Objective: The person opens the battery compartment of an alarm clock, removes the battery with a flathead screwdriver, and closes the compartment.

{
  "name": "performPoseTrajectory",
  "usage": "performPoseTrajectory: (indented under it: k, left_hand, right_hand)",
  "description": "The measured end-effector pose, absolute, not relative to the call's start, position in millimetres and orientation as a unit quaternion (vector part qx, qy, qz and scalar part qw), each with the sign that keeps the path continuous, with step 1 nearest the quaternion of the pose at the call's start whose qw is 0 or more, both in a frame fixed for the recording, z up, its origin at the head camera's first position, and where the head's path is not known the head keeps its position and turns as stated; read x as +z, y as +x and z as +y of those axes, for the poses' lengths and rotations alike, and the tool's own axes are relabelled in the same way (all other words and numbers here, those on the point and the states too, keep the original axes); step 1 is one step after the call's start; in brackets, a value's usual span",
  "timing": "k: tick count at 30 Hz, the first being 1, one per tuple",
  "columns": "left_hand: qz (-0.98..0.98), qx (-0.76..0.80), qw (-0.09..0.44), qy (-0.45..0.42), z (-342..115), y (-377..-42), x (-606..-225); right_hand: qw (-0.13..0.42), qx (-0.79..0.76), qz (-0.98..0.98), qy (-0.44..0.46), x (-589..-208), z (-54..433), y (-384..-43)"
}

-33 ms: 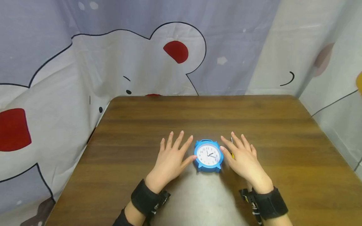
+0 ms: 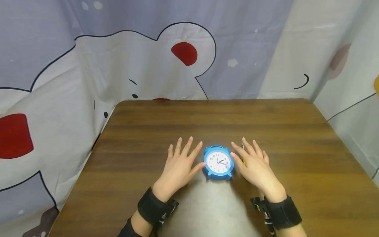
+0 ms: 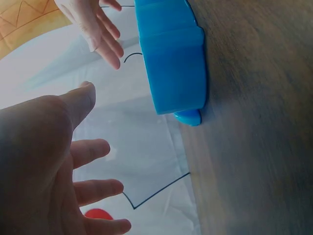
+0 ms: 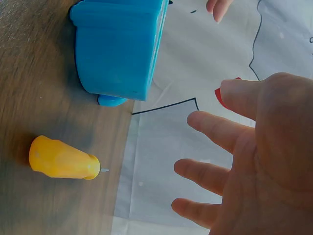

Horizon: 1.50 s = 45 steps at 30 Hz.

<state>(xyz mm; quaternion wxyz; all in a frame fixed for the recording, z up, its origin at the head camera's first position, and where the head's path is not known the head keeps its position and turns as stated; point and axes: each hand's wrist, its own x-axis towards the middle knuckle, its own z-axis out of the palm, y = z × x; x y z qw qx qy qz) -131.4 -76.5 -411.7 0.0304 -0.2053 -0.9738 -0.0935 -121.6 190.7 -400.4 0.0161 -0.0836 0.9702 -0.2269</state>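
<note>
A blue alarm clock (image 2: 218, 162) with a white dial lies face up on the wooden table, between the two hands. To its left my left hand (image 2: 178, 165) is held above the table with spread fingers, its thumb tip overlapping the clock's edge in the head view. My right hand (image 2: 255, 164) is raised on the other side, fingers apart and holding nothing. Beneath it, mostly hidden from the head camera, is a screwdriver with a stubby yellow handle (image 4: 63, 158) and a thin metal shaft (image 2: 243, 146). The right wrist view shows it lying beside the clock (image 4: 115, 46).
The brown wooden table (image 2: 207, 118) reaches back to a printed cloth (image 2: 237, 49) that hangs behind it and along both sides. Each wrist wears a black strap (image 2: 152, 204) with a small camera. Light reflects off the table's front middle.
</note>
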Motion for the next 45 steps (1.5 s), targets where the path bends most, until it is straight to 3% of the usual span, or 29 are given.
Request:
performPoseTrajectory:
  k: [13,23,32,45]
  left_hand:
    - [-0.973,-0.105,0.022,-0.205,-82.0,-134.6,-406.1]
    - [-0.968,-0.120,0.008,-0.222,-94.9,-121.7,-412.1]
    - [-0.960,-0.103,-0.015,-0.260,-91.9,-94.5,-432.5]
    - [-0.966,-0.078,0.003,-0.248,-92.9,-71.5,-434.3]
  right_hand:
    - [0.028,-0.225,0.971,-0.076,-397.9,192.5,-125.9]
    - [-0.022,-0.226,0.969,-0.096,-396.7,201.5,-117.2]
    - [0.026,-0.205,0.967,-0.151,-413.2,192.1,-114.3]
    - [0.076,-0.220,0.953,-0.192,-429.0,176.6,-100.9]
